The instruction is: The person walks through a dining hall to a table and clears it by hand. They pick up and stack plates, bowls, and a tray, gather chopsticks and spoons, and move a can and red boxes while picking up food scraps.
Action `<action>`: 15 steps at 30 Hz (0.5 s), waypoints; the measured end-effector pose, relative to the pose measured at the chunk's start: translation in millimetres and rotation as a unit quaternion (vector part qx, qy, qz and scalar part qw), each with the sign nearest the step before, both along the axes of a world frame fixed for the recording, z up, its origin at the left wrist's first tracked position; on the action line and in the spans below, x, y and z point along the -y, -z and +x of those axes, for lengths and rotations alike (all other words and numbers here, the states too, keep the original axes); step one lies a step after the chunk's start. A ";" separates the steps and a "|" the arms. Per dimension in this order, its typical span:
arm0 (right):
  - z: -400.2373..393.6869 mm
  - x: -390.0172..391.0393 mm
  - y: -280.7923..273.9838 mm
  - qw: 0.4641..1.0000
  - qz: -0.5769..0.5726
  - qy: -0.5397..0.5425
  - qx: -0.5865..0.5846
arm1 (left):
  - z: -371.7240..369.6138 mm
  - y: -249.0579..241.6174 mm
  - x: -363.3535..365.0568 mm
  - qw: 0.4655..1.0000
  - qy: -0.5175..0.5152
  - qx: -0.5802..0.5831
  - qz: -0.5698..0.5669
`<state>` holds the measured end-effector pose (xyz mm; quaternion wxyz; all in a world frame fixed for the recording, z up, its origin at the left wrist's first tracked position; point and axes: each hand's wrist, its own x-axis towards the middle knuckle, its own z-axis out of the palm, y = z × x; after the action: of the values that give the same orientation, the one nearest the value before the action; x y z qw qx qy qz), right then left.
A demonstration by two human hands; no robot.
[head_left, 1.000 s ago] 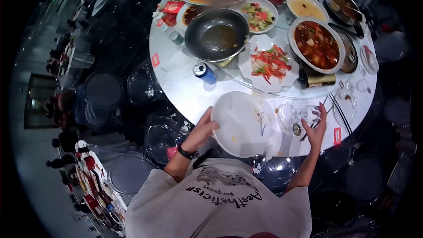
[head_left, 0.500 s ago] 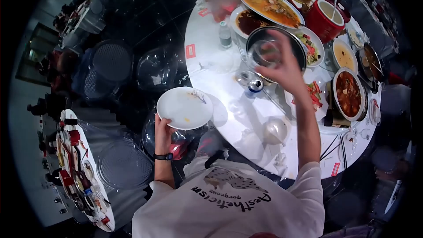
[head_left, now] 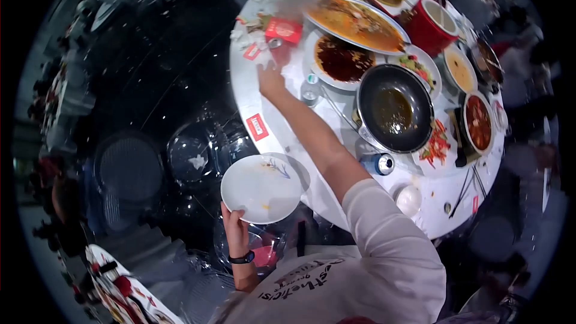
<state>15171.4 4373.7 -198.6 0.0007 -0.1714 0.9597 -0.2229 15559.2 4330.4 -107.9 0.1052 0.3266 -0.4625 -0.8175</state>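
Note:
My left hand (head_left: 236,216) grips the near rim of a white plate (head_left: 255,183), thumb on top. The plate has a grey-blue leaf pattern and a small yellow smear, and is held over the table's left edge. Stretched far across the table, my right hand (head_left: 272,80) has its fingers apart and is slightly blurred. Just beyond its fingertips stands a reddish, see-through cup (head_left: 278,56), near a red box (head_left: 284,30). A small clear bottle (head_left: 310,91) stands to the right of this hand.
On the round white table (head_left: 279,121) are a black pan (head_left: 384,105) with oily liquid, a dark sauce dish (head_left: 342,60), a fish platter (head_left: 360,23), a red pot (head_left: 433,27), a blue can (head_left: 379,164) and a white bowl (head_left: 408,200). Clear chairs (head_left: 191,153) stand left.
My right arm has swung left from over the pan to the table's far left side. The clear glassware seen at that hand is gone from there. My left hand keeps the plate.

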 end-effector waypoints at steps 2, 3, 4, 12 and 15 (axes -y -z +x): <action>-7.9 6.6 19.9 0.999 -0.009 0.026 -0.027 | -7.0 4.3 3.3 1.000 0.008 0.003 0.002; -4.7 9.7 18.5 0.999 -0.007 0.026 -0.036 | -11.7 -1.1 0.2 1.000 0.021 0.017 0.006; -1.0 12.4 11.5 0.999 -0.003 0.018 -0.046 | -16.5 -7.8 -3.4 0.999 0.037 0.030 0.008; 117.5 -70.3 -187.9 0.946 -0.018 -0.230 -0.230 | -22.0 -4.2 -23.1 0.981 0.192 0.032 0.002; 182.2 -186.7 -241.9 0.912 -0.050 -0.278 -0.297 | -16.7 -3.7 -37.2 0.977 0.212 0.033 0.010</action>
<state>15353.6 4560.5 43.3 -0.2312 -0.4898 0.8164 -0.2005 15542.5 4367.6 -104.3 -0.0895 0.2488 -0.5164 -0.8145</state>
